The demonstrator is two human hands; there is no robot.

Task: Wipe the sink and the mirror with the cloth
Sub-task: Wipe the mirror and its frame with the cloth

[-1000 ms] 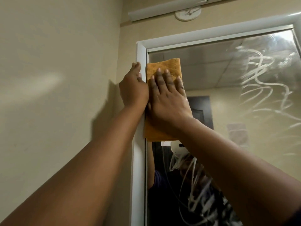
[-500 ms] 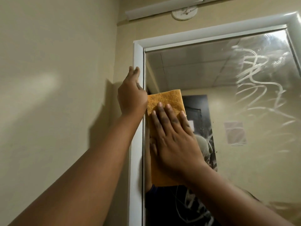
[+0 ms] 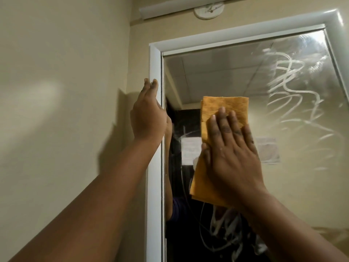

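A white-framed mirror [image 3: 236, 76] fills the right of the view, with white swirls of cleaner smeared over its upper right. My right hand [image 3: 232, 154] lies flat on a folded orange cloth [image 3: 224, 108] and presses it against the glass, a little right of the left frame. My left hand [image 3: 148, 114] rests against the mirror's white left frame [image 3: 155, 167], fingers straight and together, holding nothing. The sink is out of view.
A beige wall [image 3: 66, 110] runs along the left, meeting the mirror wall in a corner. Above the mirror are a white round fitting [image 3: 208, 10] and a long white strip [image 3: 170, 8]. The glass reflects a person and a ceiling.
My right hand slid the cloth down from the mirror's top left corner, then rightward across the glass. My left hand stayed on the frame.
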